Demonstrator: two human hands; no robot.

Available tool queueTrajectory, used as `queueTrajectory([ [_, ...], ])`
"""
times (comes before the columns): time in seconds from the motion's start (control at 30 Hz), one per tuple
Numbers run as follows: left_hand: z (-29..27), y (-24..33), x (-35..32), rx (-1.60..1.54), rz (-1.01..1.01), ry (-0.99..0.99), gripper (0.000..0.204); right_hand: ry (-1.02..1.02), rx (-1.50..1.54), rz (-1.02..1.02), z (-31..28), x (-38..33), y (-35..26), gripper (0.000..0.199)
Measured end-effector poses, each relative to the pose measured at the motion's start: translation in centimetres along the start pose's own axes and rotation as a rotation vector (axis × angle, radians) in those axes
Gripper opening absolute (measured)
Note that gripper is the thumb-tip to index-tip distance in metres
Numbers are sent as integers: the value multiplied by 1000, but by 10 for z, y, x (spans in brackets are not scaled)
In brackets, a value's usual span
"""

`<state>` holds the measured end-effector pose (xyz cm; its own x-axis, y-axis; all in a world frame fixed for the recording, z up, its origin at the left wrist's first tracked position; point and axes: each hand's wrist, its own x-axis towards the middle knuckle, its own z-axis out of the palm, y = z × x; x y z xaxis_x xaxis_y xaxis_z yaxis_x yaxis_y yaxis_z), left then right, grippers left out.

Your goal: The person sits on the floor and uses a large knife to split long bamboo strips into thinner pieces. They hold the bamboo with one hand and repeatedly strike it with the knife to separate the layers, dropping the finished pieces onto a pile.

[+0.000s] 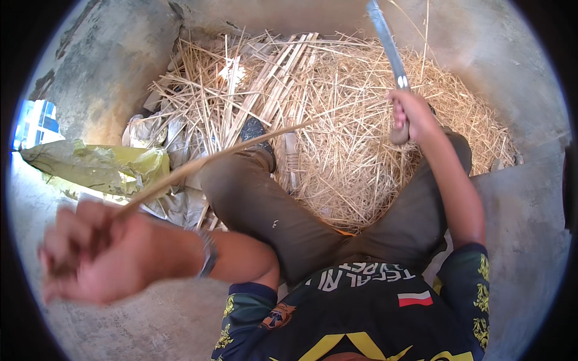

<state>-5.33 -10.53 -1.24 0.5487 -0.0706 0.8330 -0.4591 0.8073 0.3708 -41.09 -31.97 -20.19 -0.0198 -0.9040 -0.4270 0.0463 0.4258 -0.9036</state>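
Note:
My left hand [102, 253], smeared by motion, is raised at the left with its fingers closed round a long thin bamboo stick [211, 158]. The stick slants up to the right over my left knee, and its far tip hangs above the shavings. In my right hand [414, 117] is a machete [390, 48], gripped by its wooden handle above my right knee. The blade points up and away, apart from the stick. Between my bent legs spreads a heap of pale bamboo shavings [355, 171].
Long split strips [268, 90] lie at the back, left of centre. A yellowish plastic sack [114, 162] is crumpled at the left. Grey concrete walls [114, 60] stand behind the heap. An upright wooden piece [291, 159] is beside my left shoe [256, 135].

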Motion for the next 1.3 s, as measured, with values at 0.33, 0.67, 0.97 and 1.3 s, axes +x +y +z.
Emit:
queueTrajectory([
  [0.33, 151, -79, -73, -328, -331, -407, 63, -226, -303, -177, 60, -83, 55, 21],
  [0.67, 157, -92, -74, -131, -257, -290, 63, -330, -378, -254, 84, -89, 75, 26],
  [0.97, 152, -108, -75, -93, -216, -82, 60, -305, -356, -168, 117, -82, 79, 25],
  [1.3, 116, -117, -64, 32, -109, -16, 57, -259, -414, -117, 142, -82, 124, 25],
])
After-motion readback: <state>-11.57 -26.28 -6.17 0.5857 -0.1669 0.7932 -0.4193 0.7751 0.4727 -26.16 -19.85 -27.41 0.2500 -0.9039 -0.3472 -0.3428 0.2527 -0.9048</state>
